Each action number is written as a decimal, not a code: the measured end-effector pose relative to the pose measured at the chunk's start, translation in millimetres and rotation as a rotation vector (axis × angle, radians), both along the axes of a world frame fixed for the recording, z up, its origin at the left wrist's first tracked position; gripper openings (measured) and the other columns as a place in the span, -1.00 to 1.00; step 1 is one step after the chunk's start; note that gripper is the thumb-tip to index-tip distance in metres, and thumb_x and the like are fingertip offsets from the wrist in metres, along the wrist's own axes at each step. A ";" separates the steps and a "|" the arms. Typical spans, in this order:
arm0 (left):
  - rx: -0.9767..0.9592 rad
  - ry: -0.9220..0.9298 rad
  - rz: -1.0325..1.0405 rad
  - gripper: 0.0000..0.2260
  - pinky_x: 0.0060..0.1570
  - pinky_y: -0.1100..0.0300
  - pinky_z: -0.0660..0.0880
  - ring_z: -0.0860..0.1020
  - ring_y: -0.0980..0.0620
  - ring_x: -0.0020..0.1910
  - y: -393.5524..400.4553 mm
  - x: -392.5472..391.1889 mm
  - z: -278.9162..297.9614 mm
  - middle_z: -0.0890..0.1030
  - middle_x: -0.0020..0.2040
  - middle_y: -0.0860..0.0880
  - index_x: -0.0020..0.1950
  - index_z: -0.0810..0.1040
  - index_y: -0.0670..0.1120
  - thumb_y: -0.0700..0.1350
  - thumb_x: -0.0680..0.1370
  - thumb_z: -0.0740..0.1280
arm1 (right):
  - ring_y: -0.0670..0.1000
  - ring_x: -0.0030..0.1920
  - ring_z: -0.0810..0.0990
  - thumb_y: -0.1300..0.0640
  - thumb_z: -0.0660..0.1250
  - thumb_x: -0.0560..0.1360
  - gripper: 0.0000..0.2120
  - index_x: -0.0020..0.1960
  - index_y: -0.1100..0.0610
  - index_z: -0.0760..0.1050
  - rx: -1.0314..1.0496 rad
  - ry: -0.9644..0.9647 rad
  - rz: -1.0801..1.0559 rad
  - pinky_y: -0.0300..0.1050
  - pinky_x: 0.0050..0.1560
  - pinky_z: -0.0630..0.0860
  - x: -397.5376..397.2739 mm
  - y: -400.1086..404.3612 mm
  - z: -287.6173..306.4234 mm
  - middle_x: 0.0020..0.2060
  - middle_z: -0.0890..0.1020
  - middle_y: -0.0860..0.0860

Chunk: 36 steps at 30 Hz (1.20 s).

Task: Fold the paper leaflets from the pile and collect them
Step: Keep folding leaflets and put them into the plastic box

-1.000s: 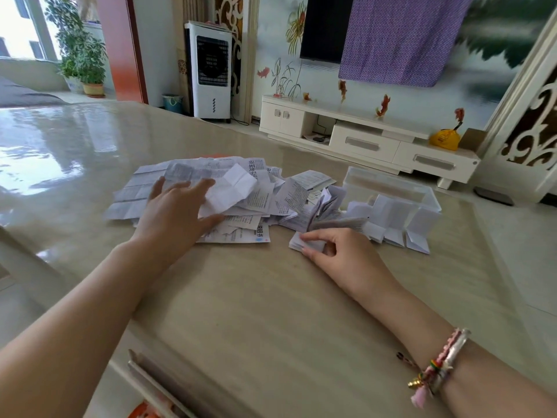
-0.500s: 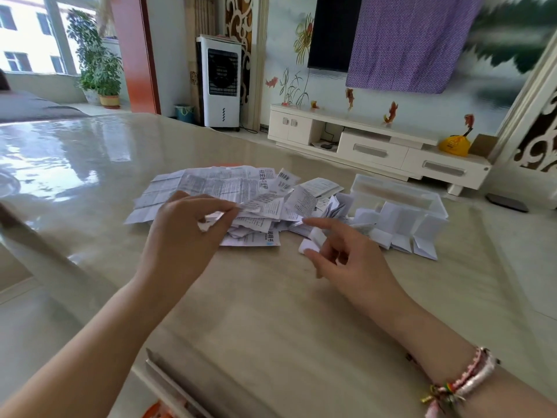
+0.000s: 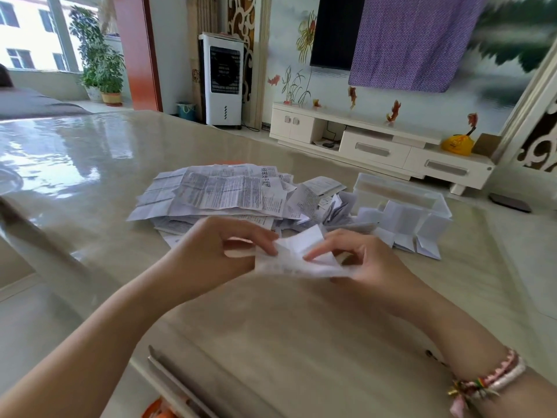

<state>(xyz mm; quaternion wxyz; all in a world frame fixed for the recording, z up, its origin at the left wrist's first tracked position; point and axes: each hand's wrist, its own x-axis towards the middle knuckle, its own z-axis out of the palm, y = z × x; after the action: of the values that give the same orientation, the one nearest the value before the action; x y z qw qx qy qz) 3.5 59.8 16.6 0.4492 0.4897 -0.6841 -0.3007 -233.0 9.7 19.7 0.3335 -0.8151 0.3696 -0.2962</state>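
the left hand (image 3: 211,251) and the right hand (image 3: 364,260) meet just above the table (image 3: 271,327), both pinching one white leaflet (image 3: 298,254) between them; the left fingers curl onto its left edge, the right fingers and thumb grip its right side, and the paper is blurred and creased, so its exact fold cannot be told. a beaded bracelet (image 3: 488,378) circles the right wrist. just behind the hands lies the pile of printed leaflets (image 3: 223,194), spread flat and overlapping. to its right stands a clear plastic box (image 3: 401,194), with folded leaflets (image 3: 413,230) leaning against its near wall on the table.
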 end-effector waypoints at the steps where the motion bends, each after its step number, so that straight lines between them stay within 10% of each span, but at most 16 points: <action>1: 0.014 -0.113 -0.002 -0.78 0.12 0.30 0.49 0.60 0.22 0.08 -1.1 1.6 -3.4 0.66 0.05 0.20 -0.12 0.72 0.02 -0.28 0.36 0.52 | -0.24 -0.24 0.53 0.31 0.48 0.39 -0.73 -0.06 -0.04 0.69 0.009 0.043 0.013 -0.34 -0.21 0.36 -0.8 0.3 0.4 -0.02 0.63 -0.10; 5: -0.043 -0.482 -0.007 -0.75 0.15 0.38 0.29 0.38 0.28 0.15 -4.2 5.2 -20.4 0.53 0.12 0.41 -0.03 0.64 0.27 0.08 0.31 0.47 | -0.34 0.10 0.48 0.13 0.52 0.40 -0.78 -0.02 -0.13 0.66 -0.041 0.226 0.054 -0.47 0.01 0.33 -1.5 -0.5 -1.6 0.11 0.51 -0.29; 12: -0.072 -0.504 -0.003 -0.47 0.09 0.47 0.18 0.28 0.23 0.11 0.9 3.7 -24.5 0.52 0.14 0.38 -0.03 0.63 0.28 0.53 0.15 0.30 | -0.24 0.32 0.16 -0.14 0.43 0.42 -0.70 0.13 -0.34 0.51 -0.071 0.539 0.097 -0.25 0.24 0.21 -14.0 -5.2 5.4 0.30 0.26 -0.39; 19: -0.024 -0.432 0.120 -0.58 0.14 0.28 0.26 0.37 0.11 0.11 -7.2 -2.1 -31.1 0.58 0.07 0.26 -0.04 0.68 0.15 0.39 0.37 0.24 | -0.34 0.19 0.28 -0.33 0.32 0.29 -0.58 0.08 -0.18 0.55 0.002 0.243 -0.119 -0.34 0.11 0.25 -5.5 -8.8 -3.1 0.11 0.44 -0.32; 27: 0.113 -0.451 0.385 -0.66 0.00 0.17 0.24 0.34 0.04 0.08 -9.7 -10.7 -28.7 0.41 -0.02 0.12 -0.19 0.39 0.07 0.13 0.31 0.53 | -0.02 0.04 0.33 -0.22 0.42 0.37 -0.61 -0.29 0.01 0.32 -0.234 0.443 -0.317 -0.14 -0.01 0.29 8.4 -13.5 -23.0 -0.15 0.39 -0.08; 33: -0.049 -0.452 0.281 -0.67 0.14 0.13 0.33 0.32 0.10 0.08 -4.2 -10.3 -28.3 0.40 0.07 0.18 0.05 0.44 0.16 0.09 0.37 0.49 | -0.16 0.09 0.37 -0.17 0.40 0.43 -0.73 0.00 -0.07 0.43 -0.336 0.313 -0.080 -0.29 0.09 0.33 4.6 -7.1 -16.6 -0.03 0.46 -0.20; 36: -0.050 -0.537 0.159 -0.54 0.19 0.14 0.29 0.31 0.12 0.11 -3.3 -10.3 -31.2 0.41 0.08 0.24 0.13 0.53 0.21 0.38 0.33 0.29 | -0.24 0.22 0.34 -0.20 0.41 0.41 -0.62 0.16 -0.10 0.48 -0.318 0.356 0.063 -0.43 0.22 0.24 2.3 -6.3 -14.1 0.13 0.48 -0.25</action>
<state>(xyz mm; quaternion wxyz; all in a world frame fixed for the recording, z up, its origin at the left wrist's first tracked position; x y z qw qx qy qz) -6.8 56.5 -14.6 0.2858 0.5927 -0.7454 -0.1067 -230.7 3.3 5.6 0.1397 -0.9078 0.3457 -0.1920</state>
